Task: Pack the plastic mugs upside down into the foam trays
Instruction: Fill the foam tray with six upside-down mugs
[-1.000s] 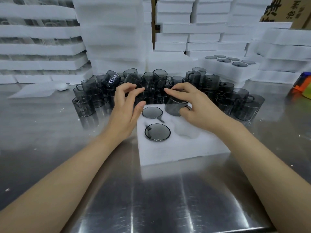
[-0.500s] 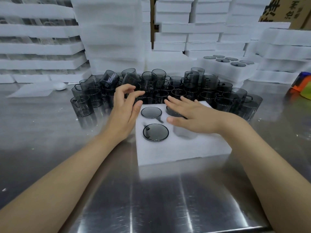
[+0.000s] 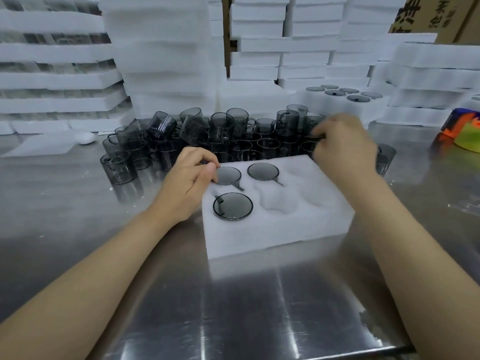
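A white foam tray (image 3: 280, 229) lies in front of me on the steel table (image 3: 233, 307). Three smoky grey mugs sit upside down in its pockets: far left (image 3: 230, 175), far middle (image 3: 262, 171), near left (image 3: 233, 206). The other pockets are empty. Behind the tray stands a crowd of loose mugs (image 3: 220, 131). My left hand (image 3: 189, 178) is at the tray's far left corner, fingers curled, thumb and forefinger pinching what looks like a dark mug rim. My right hand (image 3: 342, 144) reaches over the tray's far right corner and pinches the rim of a loose mug.
Stacks of foam trays (image 3: 161, 61) wall off the back and left. A filled tray (image 3: 345, 97) sits at the back right, with a cardboard box (image 3: 428, 16) above it. A colourful object (image 3: 465, 131) lies at the right edge and a small white lump (image 3: 85, 138) at the left.
My right hand left the mug it pressed into the far middle pocket and moved back right to the loose mugs. My left hand's fingers have curled down at the tray's corner.
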